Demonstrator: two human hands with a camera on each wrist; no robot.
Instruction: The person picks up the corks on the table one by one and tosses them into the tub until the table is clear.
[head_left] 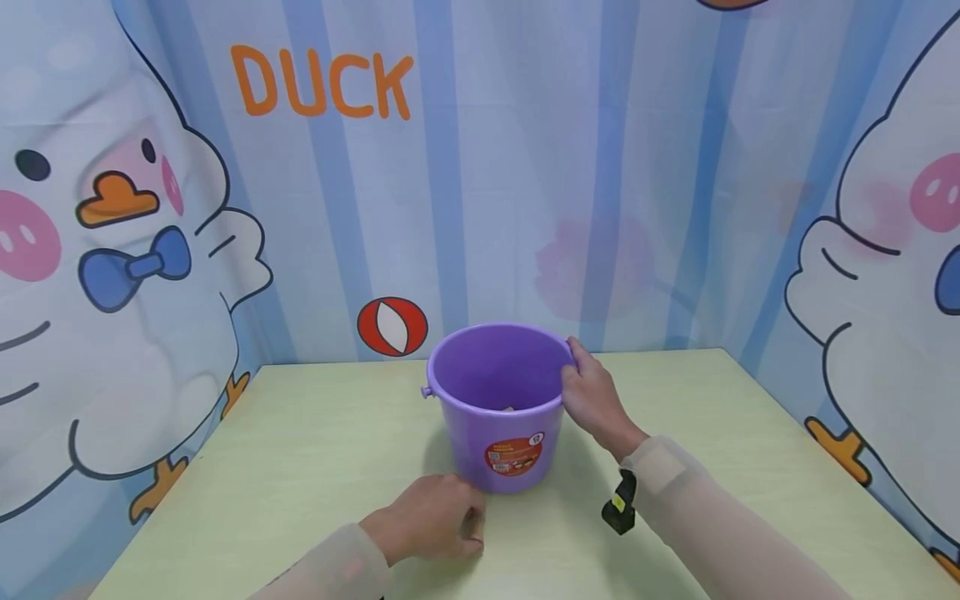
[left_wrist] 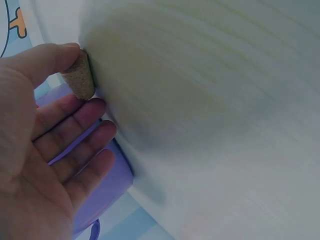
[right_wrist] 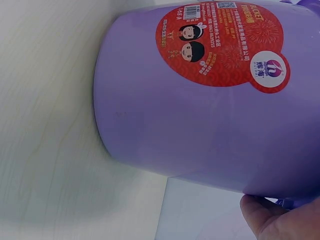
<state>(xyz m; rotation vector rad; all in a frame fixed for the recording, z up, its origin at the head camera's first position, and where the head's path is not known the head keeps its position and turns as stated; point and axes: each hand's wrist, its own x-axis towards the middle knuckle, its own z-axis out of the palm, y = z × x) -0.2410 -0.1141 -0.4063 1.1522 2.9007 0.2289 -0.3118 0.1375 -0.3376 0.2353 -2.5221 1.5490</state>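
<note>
A purple bucket [head_left: 467, 433] stands upright on the table, with a red label [right_wrist: 220, 45] on its side. My right hand [head_left: 596, 398] grips the bucket's rim on the right. In front of the bucket, low over the tabletop, is my left hand [head_left: 431, 518]. Its thumb and index finger pinch a tapered cork stopper [left_wrist: 81, 77], seen in the left wrist view; the other fingers are spread loosely. The head view hides the cork behind the hand. Just above the bucket's near rim, a small tan bit [head_left: 508, 409] shows inside, too little to identify.
The pale yellow-green table [head_left: 322, 450] reaches back to a striped blue curtain [head_left: 495, 167] printed with ducks. Curtain panels also flank both sides. A black strap with a buckle [head_left: 619, 502] hangs from my right wrist.
</note>
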